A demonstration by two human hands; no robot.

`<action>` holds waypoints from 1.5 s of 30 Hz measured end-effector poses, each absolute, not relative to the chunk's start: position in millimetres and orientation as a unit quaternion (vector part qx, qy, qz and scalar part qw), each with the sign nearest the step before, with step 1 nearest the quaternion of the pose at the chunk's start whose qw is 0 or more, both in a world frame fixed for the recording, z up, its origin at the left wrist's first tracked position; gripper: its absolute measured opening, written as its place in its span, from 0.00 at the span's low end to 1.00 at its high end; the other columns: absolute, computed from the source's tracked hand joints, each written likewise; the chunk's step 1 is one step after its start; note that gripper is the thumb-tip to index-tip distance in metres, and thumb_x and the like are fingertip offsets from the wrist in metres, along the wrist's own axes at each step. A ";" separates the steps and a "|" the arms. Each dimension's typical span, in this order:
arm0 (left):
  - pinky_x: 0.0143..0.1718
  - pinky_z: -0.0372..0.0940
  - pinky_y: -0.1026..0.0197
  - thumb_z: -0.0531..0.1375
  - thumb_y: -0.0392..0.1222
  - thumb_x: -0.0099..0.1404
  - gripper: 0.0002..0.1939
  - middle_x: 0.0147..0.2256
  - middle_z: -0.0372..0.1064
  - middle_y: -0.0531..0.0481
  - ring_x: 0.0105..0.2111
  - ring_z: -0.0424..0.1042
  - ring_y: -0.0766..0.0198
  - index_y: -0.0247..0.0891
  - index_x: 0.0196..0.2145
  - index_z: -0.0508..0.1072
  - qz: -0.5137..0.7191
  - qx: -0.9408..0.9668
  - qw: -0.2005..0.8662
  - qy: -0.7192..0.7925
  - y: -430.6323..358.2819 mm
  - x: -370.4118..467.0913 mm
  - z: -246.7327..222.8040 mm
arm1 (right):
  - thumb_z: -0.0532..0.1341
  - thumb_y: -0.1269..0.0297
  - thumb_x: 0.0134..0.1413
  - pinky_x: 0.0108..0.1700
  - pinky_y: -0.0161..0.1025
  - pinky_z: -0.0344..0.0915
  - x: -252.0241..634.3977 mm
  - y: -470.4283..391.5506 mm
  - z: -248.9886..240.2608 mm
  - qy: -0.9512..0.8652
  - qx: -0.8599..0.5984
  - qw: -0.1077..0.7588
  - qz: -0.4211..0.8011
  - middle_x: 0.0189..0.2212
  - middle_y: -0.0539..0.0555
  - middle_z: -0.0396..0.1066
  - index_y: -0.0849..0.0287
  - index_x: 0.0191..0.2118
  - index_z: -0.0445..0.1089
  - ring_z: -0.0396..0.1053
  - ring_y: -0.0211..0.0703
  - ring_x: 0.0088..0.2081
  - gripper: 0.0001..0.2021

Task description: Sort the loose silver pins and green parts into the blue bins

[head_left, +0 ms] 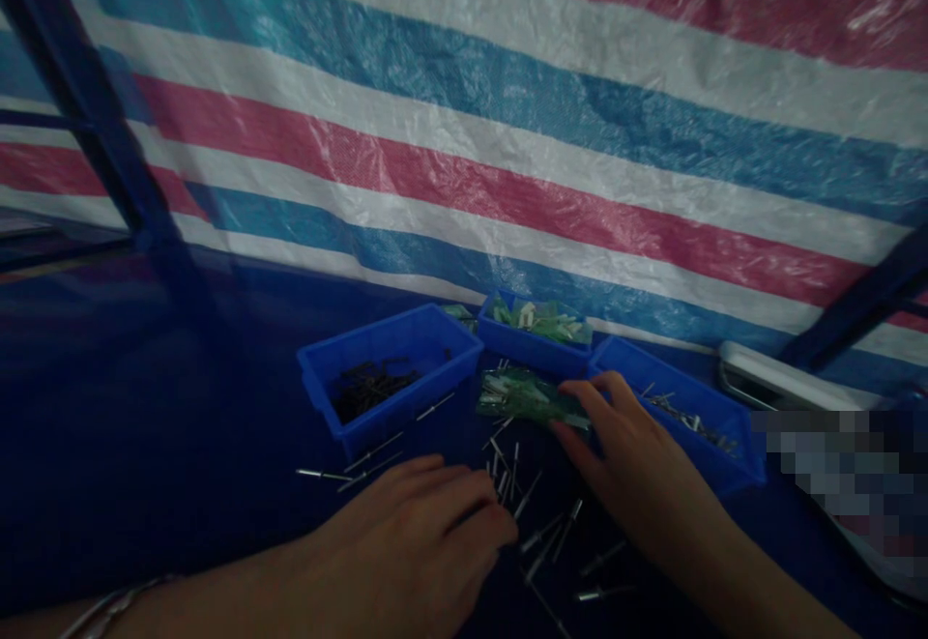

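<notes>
- A red, white and blue striped plastic sheet (464, 175) hangs behind the dark blue bench (217, 378).
- Three blue plastic bins stand there: one (406, 414) with dark pieces, one (536, 350) with green-and-white packets, one with slim silver pieces.
- The left hand (427, 533) curls over loose pieces; I can't tell if its grip pinches any.
- The right hand (638, 446) has thumb and forefinger closed on the near end of a clear green plastic packet (518, 392), lying before the middle bin. It looks light, limp and slippery; bunched film should hold best.
- Slim silver metal pins (576, 511) lie scattered between the hands, probably stiff, light and prone to roll; best taken mid-shank.
</notes>
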State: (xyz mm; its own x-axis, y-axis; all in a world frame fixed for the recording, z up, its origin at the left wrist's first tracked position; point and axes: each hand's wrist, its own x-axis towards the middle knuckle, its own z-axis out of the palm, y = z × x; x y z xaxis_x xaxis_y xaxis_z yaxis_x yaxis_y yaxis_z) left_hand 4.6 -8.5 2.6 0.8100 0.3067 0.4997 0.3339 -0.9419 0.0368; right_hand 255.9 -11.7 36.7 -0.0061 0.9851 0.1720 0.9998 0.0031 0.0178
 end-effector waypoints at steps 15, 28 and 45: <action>0.49 0.76 0.61 0.56 0.24 0.77 0.15 0.43 0.85 0.57 0.42 0.86 0.62 0.43 0.51 0.74 -0.236 -0.956 0.004 -0.176 -4.2 2.7 4.7 | 0.71 0.44 0.70 0.40 0.48 0.79 292.1 -25.6 1.6 -0.754 -0.629 0.179 -0.057 0.42 0.57 0.82 0.47 0.57 0.80 0.84 0.57 0.40 0.18; 0.42 0.75 0.61 0.51 0.22 0.77 0.18 0.37 0.83 0.57 0.35 0.84 0.62 0.43 0.44 0.75 -0.277 -0.945 0.021 -0.174 1.2 11.2 1.9 | 0.73 0.74 0.59 0.32 0.44 0.81 291.0 -47.8 -8.4 -0.802 -0.580 0.146 0.001 0.39 0.53 0.86 0.55 0.48 0.81 0.87 0.54 0.34 0.13; 0.43 0.75 0.60 0.55 0.26 0.81 0.15 0.39 0.84 0.56 0.37 0.83 0.63 0.43 0.44 0.77 -0.275 -0.948 0.020 -0.162 0.0 9.6 0.6 | 0.67 0.79 0.63 0.30 0.38 0.71 279.2 -40.8 -1.1 -0.780 -0.603 0.151 0.065 0.30 0.49 0.81 0.52 0.33 0.72 0.82 0.46 0.27 0.14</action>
State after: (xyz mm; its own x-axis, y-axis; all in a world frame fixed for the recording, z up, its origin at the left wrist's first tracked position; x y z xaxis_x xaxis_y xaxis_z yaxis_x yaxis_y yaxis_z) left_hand 9.6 0.0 0.6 0.7965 0.2956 0.5274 0.3180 -0.9468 0.0503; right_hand 279.2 -40.8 -1.1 -0.2263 0.9613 0.1568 0.9223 0.2633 -0.2829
